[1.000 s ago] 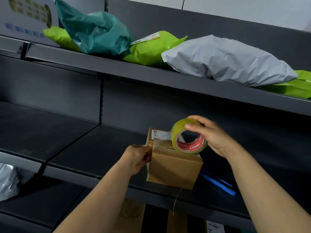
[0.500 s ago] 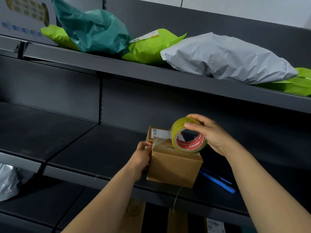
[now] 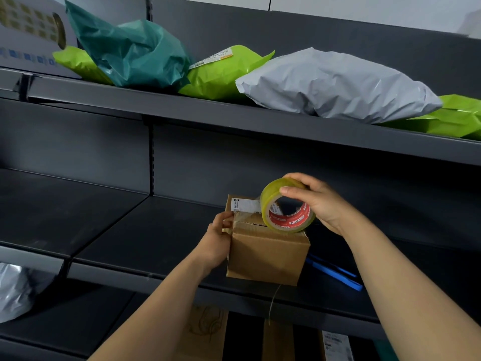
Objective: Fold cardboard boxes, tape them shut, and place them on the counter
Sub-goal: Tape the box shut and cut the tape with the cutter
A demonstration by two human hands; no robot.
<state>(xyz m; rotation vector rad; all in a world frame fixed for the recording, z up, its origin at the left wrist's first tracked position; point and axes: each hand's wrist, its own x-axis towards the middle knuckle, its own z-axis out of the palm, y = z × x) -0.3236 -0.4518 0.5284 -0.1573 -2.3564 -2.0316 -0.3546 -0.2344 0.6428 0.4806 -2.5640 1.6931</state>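
Showing at centre: one left hand [image 3: 217,241], one right hand [image 3: 321,204], one cardboard box [image 3: 268,256], one tape roll [image 3: 289,223]; one teal bag [image 3: 135,50] is lying upper left.

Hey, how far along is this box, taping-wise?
Done: the cardboard box is folded, standing on the shelf. In hand: the right hand holds the tape roll on its top, a strip stretched to the left edge, where the left hand grips the box. Left, likely: cutting the tape and pressing it down.
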